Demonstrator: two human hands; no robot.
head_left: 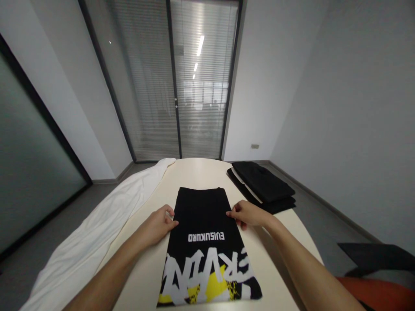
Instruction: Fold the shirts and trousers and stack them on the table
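A black T-shirt (202,220) with white and yellow lettering lies folded into a long strip on the cream table (194,170). My left hand (158,225) pinches the shirt's left edge near its middle, fingers closed on the fabric. My right hand (248,214) grips the right edge at the same height, fingers curled onto the cloth. Both forearms reach in from the bottom of the view.
A white cloth (97,233) drapes along the table's left side and over its edge. A stack of folded black garments (262,185) sits at the far right of the table. A dark chair part (379,255) shows at the lower right. Glass doors with blinds stand behind.
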